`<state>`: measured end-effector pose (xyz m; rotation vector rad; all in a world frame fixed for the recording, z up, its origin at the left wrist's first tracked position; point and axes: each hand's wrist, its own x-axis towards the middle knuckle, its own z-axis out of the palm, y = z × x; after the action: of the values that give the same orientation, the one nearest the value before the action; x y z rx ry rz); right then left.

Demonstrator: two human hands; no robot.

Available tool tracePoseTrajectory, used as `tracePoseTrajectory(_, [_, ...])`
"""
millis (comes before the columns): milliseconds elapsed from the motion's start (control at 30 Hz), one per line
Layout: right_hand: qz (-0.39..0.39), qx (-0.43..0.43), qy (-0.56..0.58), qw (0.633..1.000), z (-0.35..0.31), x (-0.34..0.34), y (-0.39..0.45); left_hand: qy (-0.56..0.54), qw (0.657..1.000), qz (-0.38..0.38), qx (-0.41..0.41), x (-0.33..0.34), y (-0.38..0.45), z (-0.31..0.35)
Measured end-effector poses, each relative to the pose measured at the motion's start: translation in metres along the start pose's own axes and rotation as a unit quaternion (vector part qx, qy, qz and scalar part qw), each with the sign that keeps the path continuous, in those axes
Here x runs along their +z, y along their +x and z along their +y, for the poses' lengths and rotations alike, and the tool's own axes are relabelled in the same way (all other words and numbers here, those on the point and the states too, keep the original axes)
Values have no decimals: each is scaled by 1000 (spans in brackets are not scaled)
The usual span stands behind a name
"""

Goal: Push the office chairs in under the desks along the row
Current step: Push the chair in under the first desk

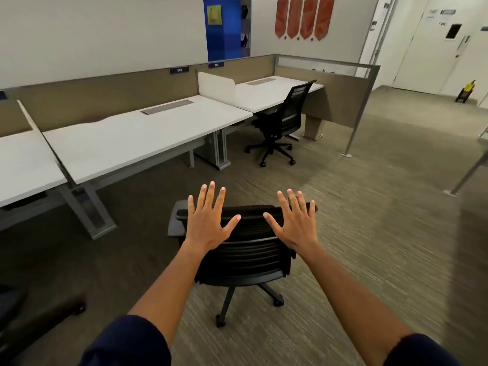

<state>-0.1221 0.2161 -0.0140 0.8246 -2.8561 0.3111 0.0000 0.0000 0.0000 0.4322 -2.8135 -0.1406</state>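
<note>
A black office chair (249, 256) stands on the carpet right in front of me, its slatted back toward me, out in the aisle away from the desks. My left hand (208, 220) and my right hand (294, 223) are spread flat with fingers apart, held over the top of its backrest; whether they touch it I cannot tell. The long white desk (137, 136) lies ahead to the left. A second black chair (282, 122) stands at the far desk (266, 95), partly tucked under it.
A beige partition (105, 93) runs behind the desks. Grey desk legs (89, 207) stand left of the near chair. A partition post (355, 128) and a slanted pole (470, 173) are on the right. Part of another dark chair (39, 320) shows at bottom left.
</note>
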Motion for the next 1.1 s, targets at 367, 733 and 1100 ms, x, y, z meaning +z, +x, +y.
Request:
tracePoseTrajectory(367, [86, -66, -38, 993, 14, 47, 132, 58, 995, 67, -42, 53, 102, -43])
tracePoseTrajectory(733, [59, -141, 1, 988, 31, 80, 281, 58, 990, 57, -118, 87, 216, -53])
tracePoseTrajectory(1100, [49, -183, 1, 982, 42, 109, 453, 67, 986, 19, -148, 114, 352, -81])
